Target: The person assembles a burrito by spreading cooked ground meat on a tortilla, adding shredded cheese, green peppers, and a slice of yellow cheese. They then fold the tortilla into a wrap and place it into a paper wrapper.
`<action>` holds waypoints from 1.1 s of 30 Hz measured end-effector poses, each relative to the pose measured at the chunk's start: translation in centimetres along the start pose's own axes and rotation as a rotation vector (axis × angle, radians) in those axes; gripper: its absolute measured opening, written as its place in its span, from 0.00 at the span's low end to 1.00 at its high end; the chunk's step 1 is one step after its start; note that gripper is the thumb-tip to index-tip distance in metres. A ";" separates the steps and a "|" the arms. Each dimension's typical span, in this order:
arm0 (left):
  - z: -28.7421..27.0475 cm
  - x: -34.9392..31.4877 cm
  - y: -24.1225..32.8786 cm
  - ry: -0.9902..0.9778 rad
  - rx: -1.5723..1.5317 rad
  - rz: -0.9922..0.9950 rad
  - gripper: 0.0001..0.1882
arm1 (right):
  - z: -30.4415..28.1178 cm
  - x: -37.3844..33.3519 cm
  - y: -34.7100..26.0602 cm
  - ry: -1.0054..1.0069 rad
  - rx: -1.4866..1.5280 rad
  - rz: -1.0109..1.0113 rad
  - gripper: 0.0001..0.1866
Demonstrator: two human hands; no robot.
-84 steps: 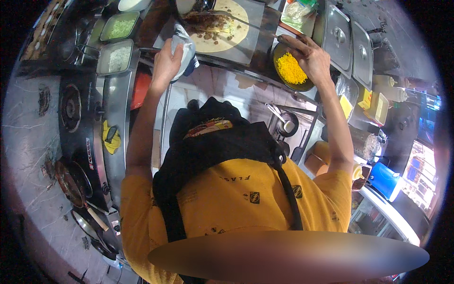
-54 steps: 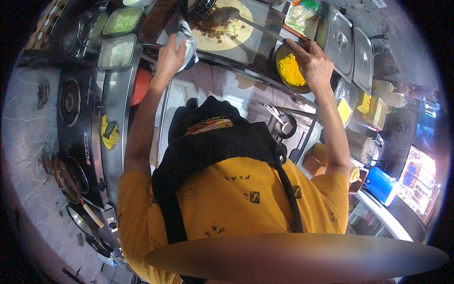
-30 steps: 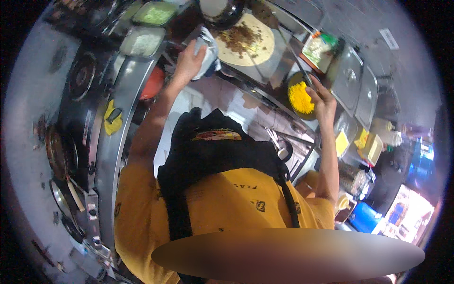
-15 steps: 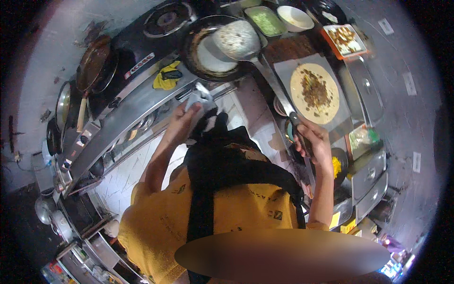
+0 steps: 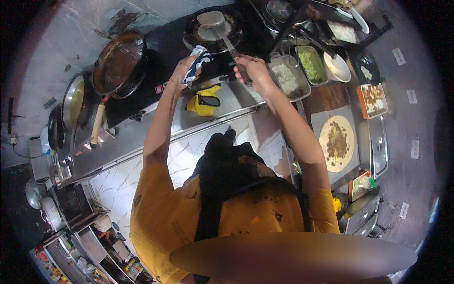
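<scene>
My left hand (image 5: 183, 71) is closed on a blue and white cloth (image 5: 201, 59), at the near edge of a dark frying pan (image 5: 235, 39) on the stove. Whether a pan handle lies inside the cloth is hidden. In my right hand (image 5: 255, 73), fingers wrapped round the dark grip, is a metal spatula (image 5: 211, 19). Its broad rounded head is over the pan, the handle slanting toward me. On the board to my right lies a round flatbread (image 5: 336, 143) with brown filling in its middle, resting on a pale sheet (image 5: 312, 125).
A yellow and black cloth (image 5: 204, 100) lies on the steel counter edge. Left on the stove are a brown-crusted pan (image 5: 118, 64) with a wooden handle and another pan (image 5: 73, 102). Beyond the board stand a green-filled tray (image 5: 310, 64), a white bowl (image 5: 338, 68) and an orange-sided container (image 5: 373, 102).
I have turned toward the stove. The pan has moved away from me onto the burner, the cloth-holding left hand with it. My right hand has swung from beside the flatbread toward the stove with the spatula.
</scene>
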State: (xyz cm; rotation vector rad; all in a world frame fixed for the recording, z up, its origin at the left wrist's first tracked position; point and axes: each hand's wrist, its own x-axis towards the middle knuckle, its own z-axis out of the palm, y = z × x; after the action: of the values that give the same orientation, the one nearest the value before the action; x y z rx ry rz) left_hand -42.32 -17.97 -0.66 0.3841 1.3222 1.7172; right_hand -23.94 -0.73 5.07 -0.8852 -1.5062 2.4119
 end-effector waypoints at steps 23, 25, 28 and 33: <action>-3.7 -7.3 -3.8 0.371 -0.309 -0.162 0.22 | 2.5 4.9 5.1 -0.076 -0.290 -0.001 0.42; -3.8 -7.5 -3.8 0.354 -0.326 -0.144 0.22 | 3.2 4.8 5.1 -0.049 -0.391 -0.063 0.44; -4.0 -7.8 -4.4 0.328 -0.363 -0.164 0.23 | 3.5 5.0 5.4 -0.006 -0.539 -0.146 0.48; -3.7 -9.4 -6.4 0.472 -0.321 0.042 0.25 | 2.9 5.2 5.8 -0.011 -0.483 -0.103 0.51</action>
State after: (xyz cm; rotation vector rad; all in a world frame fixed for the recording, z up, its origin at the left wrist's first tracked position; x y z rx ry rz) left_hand -36.86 -27.63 -5.21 -0.1923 1.3296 2.0959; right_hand -28.82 -3.54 -1.09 -0.8448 -2.1276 2.0131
